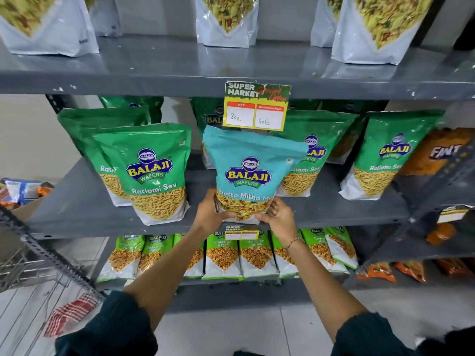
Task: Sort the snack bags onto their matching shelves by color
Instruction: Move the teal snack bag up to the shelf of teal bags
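Note:
A light blue Balaji snack bag (250,160) stands upright at the front edge of the middle grey shelf (77,209), among green Ratlami Sev bags (154,170). My left hand (209,213) grips its lower left corner. My right hand (279,215) holds its lower right corner. More green bags (383,155) stand to the right on the same shelf. White bags (370,29) line the top shelf, and light green bags (254,253) fill the shelf below.
A yellow price tag (257,106) hangs from the top shelf edge just above the blue bag. Orange bags (437,152) sit on a neighbouring rack at right. A wire basket (30,263) and a cardboard box with packets (23,191) are at left.

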The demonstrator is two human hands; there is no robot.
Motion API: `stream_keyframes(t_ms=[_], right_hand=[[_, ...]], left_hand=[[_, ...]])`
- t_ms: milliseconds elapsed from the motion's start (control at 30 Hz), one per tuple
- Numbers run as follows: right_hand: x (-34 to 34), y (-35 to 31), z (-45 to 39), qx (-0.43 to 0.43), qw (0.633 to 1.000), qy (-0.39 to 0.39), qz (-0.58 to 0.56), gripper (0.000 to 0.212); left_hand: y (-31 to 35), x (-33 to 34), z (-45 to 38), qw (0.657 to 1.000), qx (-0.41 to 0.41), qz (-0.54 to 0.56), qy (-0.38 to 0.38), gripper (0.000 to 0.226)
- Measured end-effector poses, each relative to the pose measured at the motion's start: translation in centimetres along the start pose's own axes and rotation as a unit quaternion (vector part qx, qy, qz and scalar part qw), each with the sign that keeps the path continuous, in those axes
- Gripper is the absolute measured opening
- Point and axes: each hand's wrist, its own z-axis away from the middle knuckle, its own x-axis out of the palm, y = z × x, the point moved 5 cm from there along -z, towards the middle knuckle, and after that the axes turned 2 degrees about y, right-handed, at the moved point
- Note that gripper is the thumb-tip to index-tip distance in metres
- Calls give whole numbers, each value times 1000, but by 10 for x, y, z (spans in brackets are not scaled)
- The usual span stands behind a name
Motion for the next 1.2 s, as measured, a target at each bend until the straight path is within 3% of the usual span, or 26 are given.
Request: stream_keyframes(t_ms=[267, 533, 633, 767, 933, 1200], right_hand=[[-23, -35, 68, -30, 999, 16, 2, 45], [-36, -128, 108, -113, 992, 7, 51, 44], [-37, -171, 116, -142, 988, 1, 56, 41], [-36, -228, 119, -180, 982, -10, 61, 35], [-32, -290, 105, -221, 973, -11, 67, 30], [-20, -361, 59, -245, 969, -9, 34, 23]], left_hand=[[29, -8, 63, 999, 40, 2, -9, 61], [105, -61, 110, 991, 129, -18, 17, 73], [136, -90, 117, 989, 145, 1, 32, 59], [174, -127, 110, 986, 164, 2, 43, 67], [222, -162, 105, 979, 192, 28, 62, 43], [277, -203, 72, 970, 223, 10, 100, 33]])
